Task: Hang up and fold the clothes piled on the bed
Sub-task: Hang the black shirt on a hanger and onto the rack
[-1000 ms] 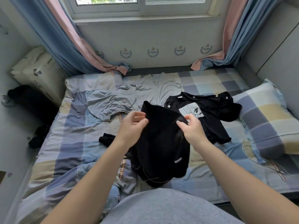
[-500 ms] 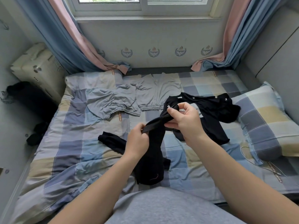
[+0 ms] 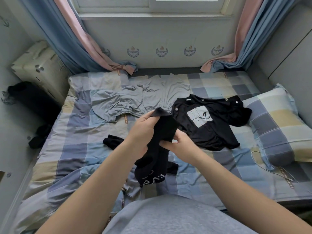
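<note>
My left hand [image 3: 142, 130]: middle of the frame, fingers curled tight round the top of a black garment [image 3: 166, 127], with one corner of the cloth sticking up above my knuckles.
My right hand [image 3: 181, 146]: just right of and slightly below the left one, fingers and thumb pinching the garment's lower edge. The two hands almost touch.
Black garment: held up over the bed [image 3: 76, 132] at the centre of the frame. Its bunched lower part hangs below my hands and shows thin white markings near the bottom. I cannot tell what kind of garment it is.
Black scrap [image 3: 112, 141]: lies on the cover just left of my left wrist. I cannot tell whether it belongs to the piece I am holding.
Black T-shirt [image 3: 217, 132]: spread flat on the bed right of centre, a pale grey square print on its front, one sleeve reaching toward the pillow [image 3: 278, 125].
Grey shorts [image 3: 116, 105]: crumpled on the cover above and left of my hands, elastic waistband facing me.
Second grey garment [image 3: 166, 92]: lies beside the shorts, toward the top middle, next to the T-shirt's collar.
Bed: checked blue, grey and cream cover, wrinkled at the lower left.
Pillow: same checked cloth, at the right edge.
Cable [image 3: 258, 164]: thin, curling on the cover below the pillow.
Curtains [image 3: 67, 39]: blue and pink, hanging at both upper corners, ends resting on the bed's far edge.
Box [image 3: 38, 68]: pale, at the upper left beside the bed.
</note>
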Demonstrator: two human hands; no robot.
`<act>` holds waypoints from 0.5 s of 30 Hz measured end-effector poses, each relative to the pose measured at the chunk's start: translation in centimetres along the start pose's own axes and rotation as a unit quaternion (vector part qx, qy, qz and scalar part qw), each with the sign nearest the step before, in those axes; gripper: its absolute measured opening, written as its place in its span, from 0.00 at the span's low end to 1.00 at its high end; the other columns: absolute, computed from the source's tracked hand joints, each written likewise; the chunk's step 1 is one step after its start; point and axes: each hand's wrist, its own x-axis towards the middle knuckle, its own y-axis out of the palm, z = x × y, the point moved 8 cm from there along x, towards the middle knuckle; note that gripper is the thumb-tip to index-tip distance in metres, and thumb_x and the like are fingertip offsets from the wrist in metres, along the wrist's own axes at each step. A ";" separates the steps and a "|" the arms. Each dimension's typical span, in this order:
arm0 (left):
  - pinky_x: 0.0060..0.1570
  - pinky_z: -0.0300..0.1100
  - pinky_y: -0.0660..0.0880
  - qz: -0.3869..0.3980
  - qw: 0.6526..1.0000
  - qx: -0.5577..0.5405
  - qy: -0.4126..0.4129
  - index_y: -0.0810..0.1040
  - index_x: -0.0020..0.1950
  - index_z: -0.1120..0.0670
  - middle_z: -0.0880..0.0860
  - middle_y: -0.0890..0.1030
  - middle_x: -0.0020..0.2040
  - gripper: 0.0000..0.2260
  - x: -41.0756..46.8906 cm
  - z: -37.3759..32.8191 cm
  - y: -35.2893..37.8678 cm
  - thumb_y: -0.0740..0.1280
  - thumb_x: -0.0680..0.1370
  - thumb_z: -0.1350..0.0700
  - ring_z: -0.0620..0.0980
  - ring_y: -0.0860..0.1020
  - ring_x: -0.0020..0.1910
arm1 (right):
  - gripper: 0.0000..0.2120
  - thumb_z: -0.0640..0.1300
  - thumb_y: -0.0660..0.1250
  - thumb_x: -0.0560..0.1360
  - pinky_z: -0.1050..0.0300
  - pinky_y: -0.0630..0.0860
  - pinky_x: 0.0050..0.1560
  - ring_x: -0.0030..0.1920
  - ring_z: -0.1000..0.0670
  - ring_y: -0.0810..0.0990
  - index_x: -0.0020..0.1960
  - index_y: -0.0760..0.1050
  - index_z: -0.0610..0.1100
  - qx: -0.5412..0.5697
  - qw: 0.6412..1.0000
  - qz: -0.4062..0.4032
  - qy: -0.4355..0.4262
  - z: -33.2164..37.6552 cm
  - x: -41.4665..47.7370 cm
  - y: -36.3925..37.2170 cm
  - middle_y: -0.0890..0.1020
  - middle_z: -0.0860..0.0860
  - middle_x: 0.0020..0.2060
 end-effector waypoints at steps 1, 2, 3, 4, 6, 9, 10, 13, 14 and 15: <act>0.40 0.44 0.83 0.004 1.000 -0.014 -0.002 0.87 0.41 0.46 0.54 0.87 0.44 0.17 -0.1 -0.2 0.2 0.63 0.83 0.57 0.51 0.85 0.42 | 0.11 0.40 0.70 0.78 0.74 0.73 0.45 0.51 0.63 0.81 0.53 0.79 0.56 -0.023 1.000 -0.004 0.007 -0.7 0.2 0.1 0.85 0.61 0.49; 0.41 0.44 0.83 0.004 1.000 -0.028 -0.004 0.87 0.41 0.45 0.53 0.87 0.44 0.17 -0.2 -0.5 0.3 0.62 0.83 0.56 0.50 0.85 0.42 | 0.09 0.41 0.69 0.79 0.75 0.72 0.42 0.47 0.62 0.82 0.49 0.79 0.57 -0.051 0.998 -0.012 0.016 -1.7 0.4 -0.1 0.85 0.63 0.44; 0.41 0.44 0.83 0.001 0.999 -0.037 -0.002 0.87 0.41 0.44 0.52 0.87 0.44 0.18 -0.2 -0.8 0.1 0.62 0.83 0.55 0.50 0.86 0.42 | 0.08 0.42 0.68 0.79 0.73 0.72 0.39 0.45 0.61 0.82 0.46 0.79 0.56 -0.082 0.996 -0.022 0.028 -2.7 0.6 -0.4 0.84 0.63 0.41; 0.39 0.44 0.83 -0.002 0.999 -0.044 0.000 0.87 0.41 0.43 0.51 0.87 0.43 0.18 -0.2 -1.1 -0.2 0.61 0.84 0.54 0.49 0.86 0.41 | 0.08 0.44 0.68 0.80 0.70 0.72 0.38 0.44 0.57 0.82 0.45 0.79 0.54 -0.115 0.992 -0.031 0.046 -3.9 0.6 -0.9 0.85 0.60 0.40; 0.36 0.41 0.82 -0.012 0.999 -0.044 0.006 0.87 0.40 0.42 0.50 0.87 0.43 0.19 0.2 -1.3 -1.2 0.61 0.84 0.54 0.47 0.86 0.41 | 0.07 0.45 0.66 0.80 0.63 0.72 0.40 0.44 0.50 0.81 0.44 0.78 0.52 -0.175 0.981 -0.034 0.077 -5.9 0.5 -1.9 0.84 0.54 0.40; 0.38 0.38 0.81 -0.055 0.998 -0.037 0.009 0.88 0.42 0.43 0.48 0.87 0.46 0.18 0.8 -0.9 -3.3 0.61 0.84 0.54 0.44 0.86 0.45 | 0.11 0.46 0.64 0.82 0.63 0.69 0.38 0.40 0.50 0.76 0.41 0.76 0.52 -0.214 0.971 -0.050 0.091 -7.1 0.2 -3.4 0.80 0.55 0.35; 0.38 0.37 0.80 -0.068 0.997 -0.030 0.006 0.87 0.46 0.45 0.48 0.87 0.48 0.16 1.1 -0.5 -3.9 0.61 0.84 0.53 0.44 0.85 0.47 | 0.12 0.47 0.62 0.83 0.59 0.69 0.39 0.40 0.49 0.76 0.41 0.77 0.48 -0.223 0.969 -0.060 0.091 -7.0 0.2 -3.9 0.80 0.53 0.35; 0.45 0.37 0.80 -0.079 0.995 0.064 0.006 0.81 0.57 0.47 0.46 0.86 0.52 0.09 1.7 0.7 -4.8 0.66 0.81 0.46 0.47 0.84 0.54 | 0.18 0.50 0.59 0.84 0.50 0.68 0.41 0.37 0.48 0.74 0.41 0.74 0.40 -0.227 0.968 -0.078 0.069 -5.1 0.1 -4.8 0.78 0.49 0.33; 0.52 0.42 0.81 -0.075 0.992 0.103 0.003 0.78 0.62 0.49 0.48 0.85 0.55 0.15 1.7 1.2 -4.8 0.69 0.77 0.45 0.49 0.83 0.57 | 0.20 0.50 0.59 0.84 0.50 0.67 0.40 0.35 0.49 0.72 0.39 0.71 0.39 -0.229 0.968 -0.083 0.059 -4.3 0.1 -5.0 0.75 0.49 0.32; 0.60 0.48 0.78 -0.075 0.988 0.138 -0.006 0.74 0.68 0.51 0.50 0.83 0.60 0.25 1.7 1.8 -4.8 0.71 0.73 0.43 0.51 0.80 0.62 | 0.21 0.51 0.59 0.84 0.50 0.66 0.40 0.34 0.49 0.71 0.38 0.68 0.39 -0.231 0.968 -0.087 0.047 -3.4 0.0 -5.1 0.73 0.49 0.31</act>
